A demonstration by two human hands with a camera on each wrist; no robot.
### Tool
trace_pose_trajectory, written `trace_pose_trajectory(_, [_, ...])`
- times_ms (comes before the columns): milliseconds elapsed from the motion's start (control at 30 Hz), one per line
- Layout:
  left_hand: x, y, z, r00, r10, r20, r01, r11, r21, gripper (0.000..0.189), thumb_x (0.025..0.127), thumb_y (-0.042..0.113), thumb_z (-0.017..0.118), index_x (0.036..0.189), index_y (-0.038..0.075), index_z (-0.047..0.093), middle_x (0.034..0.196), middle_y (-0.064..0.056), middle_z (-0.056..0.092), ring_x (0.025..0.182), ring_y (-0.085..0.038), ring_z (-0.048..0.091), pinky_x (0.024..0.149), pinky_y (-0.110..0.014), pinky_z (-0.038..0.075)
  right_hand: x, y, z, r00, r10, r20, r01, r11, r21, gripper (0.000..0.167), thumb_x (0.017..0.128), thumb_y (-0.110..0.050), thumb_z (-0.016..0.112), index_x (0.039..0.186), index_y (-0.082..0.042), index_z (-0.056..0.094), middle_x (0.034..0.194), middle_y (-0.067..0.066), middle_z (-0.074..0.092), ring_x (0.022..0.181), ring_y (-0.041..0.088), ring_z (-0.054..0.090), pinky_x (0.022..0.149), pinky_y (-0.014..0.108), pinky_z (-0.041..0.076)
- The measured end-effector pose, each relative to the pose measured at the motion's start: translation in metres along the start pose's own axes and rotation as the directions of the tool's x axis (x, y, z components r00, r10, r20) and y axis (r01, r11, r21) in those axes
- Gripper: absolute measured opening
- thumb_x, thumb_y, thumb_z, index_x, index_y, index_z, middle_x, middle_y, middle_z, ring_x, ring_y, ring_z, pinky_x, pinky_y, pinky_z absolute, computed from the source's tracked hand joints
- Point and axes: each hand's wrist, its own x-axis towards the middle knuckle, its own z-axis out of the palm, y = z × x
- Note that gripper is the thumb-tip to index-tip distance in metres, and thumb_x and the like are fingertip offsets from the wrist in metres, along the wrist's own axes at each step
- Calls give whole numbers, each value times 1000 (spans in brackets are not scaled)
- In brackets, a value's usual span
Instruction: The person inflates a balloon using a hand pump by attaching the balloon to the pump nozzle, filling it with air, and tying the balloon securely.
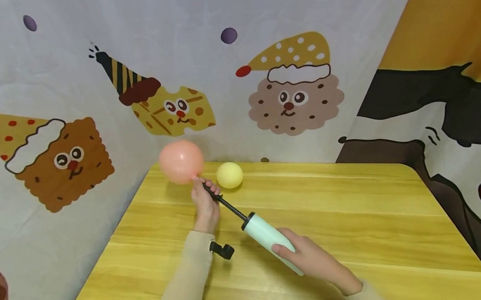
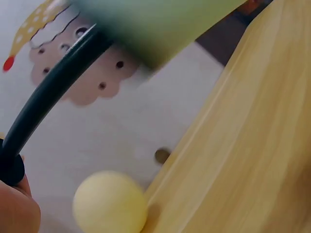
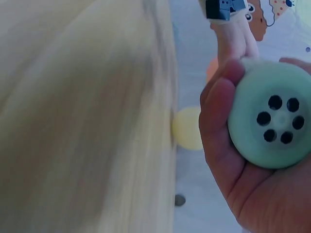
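A partly inflated pink balloon (image 1: pixel 181 161) sits on the nozzle end of a mint-green balloon pump (image 1: pixel 268 238). My left hand (image 1: pixel 205 200) grips the pump's black front end and the balloon's neck. The pump's thin black rod (image 1: pixel 232 207) shows between its front end and the green barrel. My right hand (image 1: pixel 305 254) grips the barrel near its rear, and the right wrist view shows the fingers curled round the pump's holed end cap (image 3: pixel 274 116). Just right of the pink balloon, a small yellow balloon (image 1: pixel 230 175) lies on the table.
The wooden table (image 1: pixel 368 216) meets a cloth backdrop (image 1: pixel 222 106) printed with cartoon snacks along its far edge. A black wrist mount (image 1: pixel 222 249) juts from the left sleeve.
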Motion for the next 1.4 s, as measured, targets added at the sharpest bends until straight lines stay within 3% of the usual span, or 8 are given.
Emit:
trace_pose_trajectory(133, [9, 13, -11, 999, 26, -37, -26, 1000, 8, 36, 114, 35, 35, 87, 13, 44, 69, 3, 47, 53, -8, 43, 48, -18, 38, -15, 8, -6, 999, -11, 39, 11, 1000, 6, 47, 110, -36, 53, 149, -11, 48, 104, 5, 66, 74, 14, 65, 57, 31, 55])
trace_pose_trajectory(267, [9, 12, -12, 999, 20, -45, -19, 1000, 24, 36, 114, 37, 34, 88, 14, 43, 69, 3, 47, 53, -8, 43, 49, -18, 38, -17, 9, -4, 999, -21, 28, 22, 999, -33, 47, 109, -38, 53, 149, -13, 49, 102, 1, 66, 74, 10, 63, 59, 30, 55])
trace_pose_trajectory(433, [-6, -6, -7, 999, -21, -32, 21, 999, 25, 35, 114, 36, 34, 89, 13, 42, 70, 3, 46, 54, -8, 42, 48, -18, 37, -7, 4, 5, 1000, -5, -20, 4, 997, -80, 52, 108, -44, 54, 147, -10, 50, 100, -1, 66, 75, 9, 62, 62, 29, 53])
trace_pose_trajectory(633, [-33, -25, 4, 996, -56, 63, 49, 992, 118, 38, 115, 38, 32, 88, 14, 43, 73, 3, 47, 56, -7, 43, 51, -18, 40, 17, -5, 17, 998, -6, -66, 3, 999, -46, 56, 108, -44, 54, 146, -4, 50, 100, 4, 68, 74, 11, 64, 59, 30, 55])
trace_pose_trajectory(833, [-46, -30, 5, 991, -100, 94, 85, 984, 154, 40, 114, 39, 34, 87, 13, 45, 72, 3, 47, 55, -7, 44, 51, -18, 41, 30, -13, 19, 998, 8, -63, -9, 1000, -3, 58, 108, -44, 54, 145, -1, 48, 97, 9, 67, 66, 16, 64, 50, 33, 55])
trace_pose_trajectory(1033, [-39, -24, 5, 991, -109, 83, 97, 985, 141, 37, 115, 34, 37, 87, 13, 47, 72, 3, 50, 58, -9, 48, 55, -21, 44, 29, -15, 20, 998, 14, -63, -13, 1000, 17, 56, 109, -42, 53, 147, 0, 47, 100, 11, 68, 70, 16, 64, 51, 32, 55])
trace_pose_trajectory(1167, [-31, -21, 4, 992, -100, 74, 91, 989, 119, 33, 115, 25, 35, 88, 11, 47, 75, 2, 50, 62, -10, 50, 59, -22, 47, 27, -16, 19, 998, 29, -55, -25, 997, 67, 57, 109, -42, 53, 148, -2, 46, 97, 11, 67, 68, 23, 66, 47, 33, 55])
trace_pose_trajectory(1400, [-11, -7, -6, 999, -5, 47, 1, 995, 97, 35, 115, 28, 33, 86, 11, 42, 73, 1, 45, 61, -11, 47, 58, -22, 44, 14, -10, 15, 999, 32, -36, -32, 999, -3, 57, 108, -44, 53, 149, -4, 47, 102, 11, 68, 67, 17, 65, 50, 32, 55])
